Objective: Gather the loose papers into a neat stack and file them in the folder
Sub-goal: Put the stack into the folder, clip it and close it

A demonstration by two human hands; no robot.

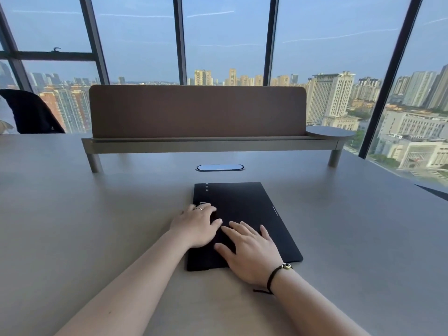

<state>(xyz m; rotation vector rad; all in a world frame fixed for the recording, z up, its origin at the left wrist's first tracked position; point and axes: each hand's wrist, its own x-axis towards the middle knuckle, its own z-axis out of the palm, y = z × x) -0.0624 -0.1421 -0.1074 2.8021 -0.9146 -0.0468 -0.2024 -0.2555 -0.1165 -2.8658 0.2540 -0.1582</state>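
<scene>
Both the left hand (196, 226) and right hand (252, 251) rest flat, fingers spread, gripping nothing, on the closed black folder (244, 209) on the table (97, 214); its contents are hidden.

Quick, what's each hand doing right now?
Left hand: open, flat on the black folder, holding nothing.
Right hand: open, flat on the folder, holding nothing.

Soft daylight enters through the windows (225, 40) ahead, leaving the desk (72, 214) evenly and rather dimly lit, with faint shadows and no hard glare. The wide-angle lens bends the window frames (179, 40) outward near the edges. Focus is slightly soft overall.
</scene>
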